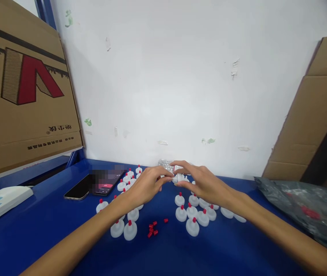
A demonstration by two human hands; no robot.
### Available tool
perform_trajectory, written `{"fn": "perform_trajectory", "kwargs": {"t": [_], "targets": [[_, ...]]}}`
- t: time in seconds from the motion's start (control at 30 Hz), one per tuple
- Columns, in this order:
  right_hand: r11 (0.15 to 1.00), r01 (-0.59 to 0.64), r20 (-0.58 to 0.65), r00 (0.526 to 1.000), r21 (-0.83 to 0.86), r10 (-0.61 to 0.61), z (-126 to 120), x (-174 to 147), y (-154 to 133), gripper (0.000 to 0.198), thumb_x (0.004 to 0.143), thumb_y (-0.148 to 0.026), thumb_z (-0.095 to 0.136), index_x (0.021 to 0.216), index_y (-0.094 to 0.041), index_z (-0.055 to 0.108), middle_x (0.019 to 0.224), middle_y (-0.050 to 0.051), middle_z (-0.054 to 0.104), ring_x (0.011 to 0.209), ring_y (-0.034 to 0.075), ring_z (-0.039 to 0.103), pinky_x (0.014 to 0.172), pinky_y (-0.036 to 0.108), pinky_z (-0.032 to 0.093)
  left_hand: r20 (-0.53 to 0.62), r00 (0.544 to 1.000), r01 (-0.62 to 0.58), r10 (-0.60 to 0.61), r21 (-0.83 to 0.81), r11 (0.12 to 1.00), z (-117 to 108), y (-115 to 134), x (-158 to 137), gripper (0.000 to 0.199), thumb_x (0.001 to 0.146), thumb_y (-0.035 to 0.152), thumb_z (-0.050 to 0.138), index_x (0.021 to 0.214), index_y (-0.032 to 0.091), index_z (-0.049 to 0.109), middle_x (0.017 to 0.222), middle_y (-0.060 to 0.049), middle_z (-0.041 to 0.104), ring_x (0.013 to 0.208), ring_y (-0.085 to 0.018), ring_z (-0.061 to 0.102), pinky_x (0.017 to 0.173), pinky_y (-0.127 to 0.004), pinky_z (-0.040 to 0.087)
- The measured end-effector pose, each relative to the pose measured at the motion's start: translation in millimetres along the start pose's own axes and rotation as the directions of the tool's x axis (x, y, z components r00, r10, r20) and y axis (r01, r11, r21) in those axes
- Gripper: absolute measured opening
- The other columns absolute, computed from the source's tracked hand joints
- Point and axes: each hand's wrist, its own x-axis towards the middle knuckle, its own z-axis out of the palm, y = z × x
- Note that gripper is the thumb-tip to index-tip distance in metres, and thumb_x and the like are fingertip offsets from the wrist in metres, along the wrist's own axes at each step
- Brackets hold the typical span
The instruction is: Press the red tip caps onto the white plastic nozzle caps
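Observation:
My right hand [202,182] holds a white nozzle cap [180,178] between thumb and fingers, above the back of the blue table. Close against it, my left hand [150,182] has its thumb and fingertips pinched together at the cap's left side. Whatever sits in that pinch is too small to make out. Below the hands lies a loose group of small red tips [151,228]. White round caps with red tips [192,227] stand in a cluster under my right hand. More such caps [130,230] stand around my left forearm, which partly hides them.
Two phones [79,188] lie at the left, near a white power strip [2,203]. A large cardboard box [22,115] rises at far left. Clear plastic packaging [165,165] rests by the wall. On the right are a dark plastic bag [301,207] and upright cardboard [318,107].

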Motion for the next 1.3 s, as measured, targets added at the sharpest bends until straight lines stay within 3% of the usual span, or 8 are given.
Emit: {"fn": "perform_trajectory", "kwargs": {"t": [0.13, 0.27, 0.43, 0.67, 0.97, 1.07, 1.2, 1.3], "targets": [[0.998, 0.063, -0.048, 0.997, -0.013, -0.064, 2.3, 0.1, 0.0, 0.034, 0.107, -0.04, 0.049, 0.14, -0.034, 0.044, 0.132, 0.005, 0.07, 0.113, 0.026, 0.07, 0.086, 0.037, 0.054, -0.017, 0.997, 0.073, -0.073, 0.031, 0.997, 0.9, 3.7, -1.4, 0.03, 0.104, 0.038, 0.053, 0.092, 0.02, 0.073, 0.076, 0.002, 0.071, 0.056, -0.013, 0.062, 0.064, -0.026, 0.044], [0.991, 0.118, -0.093, 0.988, -0.057, -0.123, 4.3, -0.8, -0.3, 0.025, 0.107, -0.036, 0.048, 0.132, -0.031, 0.049, 0.124, 0.005, 0.071, 0.102, 0.023, 0.071, 0.084, 0.036, 0.054, 0.003, 0.997, 0.074, -0.074, 0.026, 0.997, 5.8, 7.7, -3.7, 0.04, 0.107, 0.036, 0.042, 0.077, 0.019, 0.063, 0.059, 0.002, 0.064, 0.059, -0.014, 0.062, 0.065, -0.025, 0.042], [0.974, 0.185, -0.153, 0.967, -0.131, -0.204, 9.9, -1.7, -1.2, 0.021, 0.107, -0.029, 0.048, 0.127, -0.029, 0.054, 0.113, 0.007, 0.071, 0.1, 0.023, 0.068, 0.084, 0.037, 0.052, 0.021, 0.99, 0.139, -0.138, -0.163, 0.977, 8.8, 15.3, -5.0, 0.04, 0.108, 0.039, 0.034, 0.082, 0.02, 0.057, 0.053, 0.003, 0.063, 0.052, -0.015, 0.058, 0.062, -0.025, 0.043], [0.94, 0.27, -0.111, 0.948, -0.21, -0.298, 11.9, -0.8, -3.2, 0.017, 0.105, -0.015, 0.045, 0.114, -0.024, 0.056, 0.104, 0.008, 0.07, 0.096, 0.022, 0.064, 0.083, 0.036, 0.051, 0.076, 0.988, 0.146, -0.134, -0.183, 0.972, 5.3, 14.7, -4.1, 0.039, 0.108, 0.04, 0.034, 0.081, 0.021, 0.055, 0.046, 0.005, 0.058, 0.048, -0.014, 0.055, 0.062, -0.025, 0.041], [0.928, 0.233, 0.086, 0.972, -0.29, -0.217, 3.4, -0.2, 9.0, 0.017, 0.103, -0.023, 0.051, 0.115, -0.024, 0.063, 0.106, 0.007, 0.068, 0.1, 0.022, 0.064, 0.09, 0.038, 0.051, 0.112, 0.988, 0.068, -0.102, 0.274, 0.959, 5.0, 17.4, -5.8, 0.022, 0.099, 0.027, 0.05, 0.093, 0.022, 0.07, 0.071, 0.001, 0.071, 0.068, -0.018, 0.064, 0.065, -0.028, 0.038], [0.937, 0.11, 0.05, 0.994, -0.333, -0.099, -1.9, 1.5, 28.9, 0.025, 0.106, -0.028, 0.043, 0.115, -0.023, 0.066, 0.109, 0.009, 0.07, 0.097, 0.024, 0.065, 0.086, 0.039, 0.05, 0.269, 0.95, 0.09, -0.159, 0.253, 0.963, -1.8, 22.3, -8.6, 0.015, 0.094, 0.034, 0.063, 0.093, 0.023, 0.073, 0.074, 0.002, 0.073, 0.07, -0.017, 0.066, 0.063, -0.027, 0.039], [0.932, -0.056, 0.003, 0.998, -0.357, 0.061, -10.4, -0.2, 58.3, 0.045, 0.109, -0.046, 0.031, 0.117, -0.021, 0.067, 0.112, 0.011, 0.071, 0.1, 0.027, 0.067, 0.086, 0.04, 0.05, 0.562, 0.815, 0.11, -0.144, 0.095, 0.989, -7.3, 18.1, -11.0, 0.025, 0.078, 0.046, 0.084, 0.088, 0.024, 0.076, 0.074, 0.004, 0.072, 0.064, -0.014, 0.065, 0.055, -0.022, 0.041], [0.926, -0.123, 0.033, 0.989, -0.357, 0.144, -11.2, -3.6, 73.9, 0.061, 0.109, -0.054, 0.02, 0.101, -0.02, 0.07, 0.095, 0.011, 0.073, 0.089, 0.026, 0.068, 0.082, 0.039, 0.05, 0.637, 0.755, 0.133, -0.153, 0.08, 0.988, -5.0, 10.2, -11.8, 0.025, 0.075, 0.045, 0.086, 0.084, 0.023, 0.078, 0.069, 0.003, 0.071, 0.061, -0.014, 0.064, 0.054, -0.022, 0.042]]}}
